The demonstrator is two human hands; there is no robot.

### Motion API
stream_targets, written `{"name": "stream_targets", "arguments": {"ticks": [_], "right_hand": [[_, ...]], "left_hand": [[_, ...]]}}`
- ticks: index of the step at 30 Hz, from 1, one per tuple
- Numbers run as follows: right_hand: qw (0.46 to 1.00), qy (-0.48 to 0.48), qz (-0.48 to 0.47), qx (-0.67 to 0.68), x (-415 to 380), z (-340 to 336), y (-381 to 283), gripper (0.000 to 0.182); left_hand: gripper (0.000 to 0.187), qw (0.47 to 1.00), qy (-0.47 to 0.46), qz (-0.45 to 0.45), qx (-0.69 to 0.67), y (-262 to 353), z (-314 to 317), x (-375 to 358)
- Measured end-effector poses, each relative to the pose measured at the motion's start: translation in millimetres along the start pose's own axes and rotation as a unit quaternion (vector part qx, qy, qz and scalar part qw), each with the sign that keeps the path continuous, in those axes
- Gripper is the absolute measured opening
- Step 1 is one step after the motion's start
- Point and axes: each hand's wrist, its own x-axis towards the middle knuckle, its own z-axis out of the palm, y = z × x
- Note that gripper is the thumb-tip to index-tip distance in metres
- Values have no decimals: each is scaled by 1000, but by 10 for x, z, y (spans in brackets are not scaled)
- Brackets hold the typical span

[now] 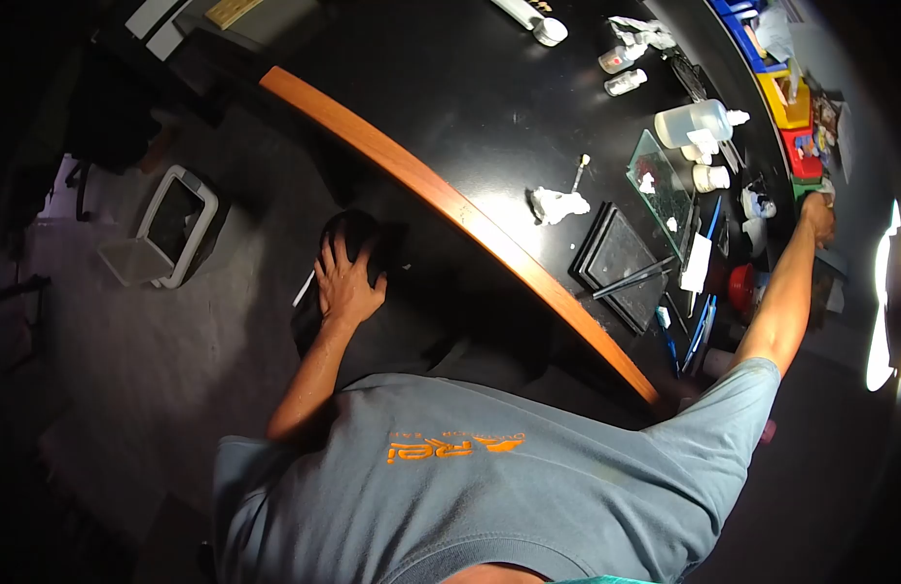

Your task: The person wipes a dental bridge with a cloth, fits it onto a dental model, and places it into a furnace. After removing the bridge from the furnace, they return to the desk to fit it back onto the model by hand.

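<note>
My left hand [349, 290] lies with its fingers spread on my dark-clothed knee [348, 229], away from the bench. Far to the right, my right arm is stretched out to a row of coloured bins. There my right hand [818, 222] is at the green bin [809, 185], beside the red bin [803, 151]. Its fingers are small and partly hidden, so what they hold, if anything, does not show. A white, plaster-like piece [558, 205] with a thin stick beside it sits on the black benchtop [441, 107].
The bench has a wooden front edge [421, 185]. On its right side are a glass slab [662, 185], a flat black case [621, 263] with thin tools, a large clear bottle [692, 124] and small jars [709, 177]. A bin with a raised lid [183, 229] stands on the floor.
</note>
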Motion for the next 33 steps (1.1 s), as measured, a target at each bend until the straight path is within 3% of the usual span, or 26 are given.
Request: {"name": "stream_targets", "arguments": {"ticks": [4, 6, 7, 8, 9, 11, 13, 20, 23, 25, 26, 27, 29, 31, 33], "right_hand": [[998, -47, 47, -14, -583, -483, -511, 72], [996, -80, -16, -26, -375, -314, -274, 70], [990, -99, -95, -29, -129, -68, 60, 69], [994, -63, -85, 9, -200, -87, 53, 70], [995, -64, -69, -38, -150, -60, 52, 70], [994, -63, -85, 25, -582, -494, -104, 73], [994, -42, -97, -39, -295, -226, 2, 73], [985, 25, -48, 165, -658, -642, -78, 73], [977, 81, -122, 154, -345, -456, 232, 78], [942, 3, -162, 294, -1222, -1483, -91, 49], [950, 23, -150, 271, -1618, -1886, -152, 39], [959, 45, -137, 246, -1779, -2091, -110, 32], [889, 4, -262, 376, -1684, -1943, 360, 21], [848, -73, -253, 460, -2064, -2314, 624, 35], [827, -125, -282, 470, -2273, -2524, 1120, 36]], "left_hand": [[75, 1000, 6, 7, 1, 13, 1, -34], [75, 1000, 10, 16, -2, 34, 17, -54], [75, 999, 18, 26, -2, 38, 40, -59], [74, 999, 26, 37, -2, 22, 67, -71], [74, 998, 35, 47, -1, 23, 83, -82], [72, 998, 38, 58, 5, 66, 71, -112], [71, 997, 41, 66, 9, 127, 32, -153], [71, 995, 39, 95, 11, 192, 86, -222], [70, 994, 43, 104, 5, 206, 82, -236], [71, 993, 41, 108, -4, 184, 64, -247], [72, 993, 37, 110, -12, 166, 51, -255], [73, 993, 33, 114, -19, 151, 45, -262], [66, 989, 35, 123, -71, 62, 76, -267], [59, 982, 30, 140, -125, -99, 133, -243], [47, 970, 45, 149, -185, -207, 111, -252]]}}
